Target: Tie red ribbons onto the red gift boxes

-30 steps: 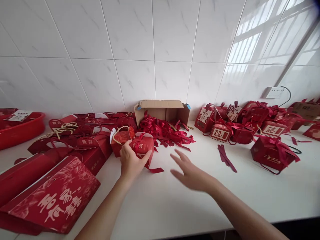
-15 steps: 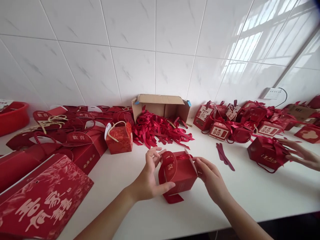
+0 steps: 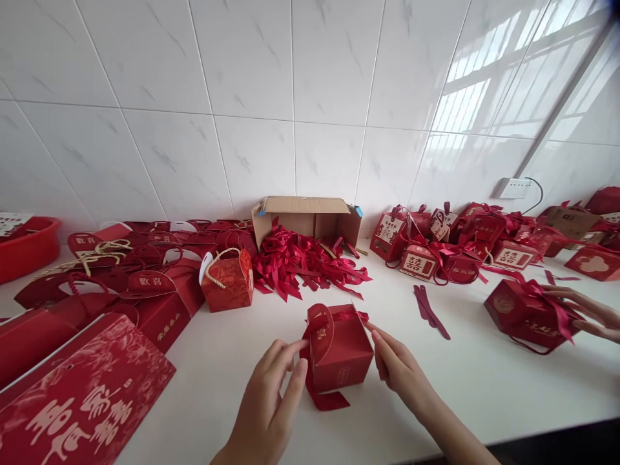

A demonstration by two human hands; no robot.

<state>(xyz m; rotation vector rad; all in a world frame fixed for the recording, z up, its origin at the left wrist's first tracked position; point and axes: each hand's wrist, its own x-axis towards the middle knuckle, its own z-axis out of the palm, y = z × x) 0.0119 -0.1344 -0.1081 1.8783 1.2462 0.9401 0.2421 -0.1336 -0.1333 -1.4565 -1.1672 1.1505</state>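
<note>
A small red gift box (image 3: 343, 352) with a rounded flap stands on the white table in front of me. A dark red ribbon (image 3: 332, 400) runs over its top, and one end trails down the left side onto the table. My left hand (image 3: 268, 397) is at the box's left side, thumb and index finger closing on the ribbon there. At the upper right edge, my right hand (image 3: 400, 365) has its index finger and thumb at the ribbon's other end, the remaining fingers curled. The exact grip of the right fingertips is partly hidden.
Loose red ribbons (image 3: 305, 261) spill from a cardboard box (image 3: 307, 205) by the wall. Red gift boxes (image 3: 169, 303) crowd the left; ribboned boxes (image 3: 419, 261) stand at the right. Two ribbon strips (image 3: 430, 313) lie nearby. Another person's hand (image 3: 591, 310) touches a red box (image 3: 527, 316).
My left hand has gone from spread around the box to fingers drawn together at its left ribbon. My right hand stays at the right edge. The view has tilted slightly up.
</note>
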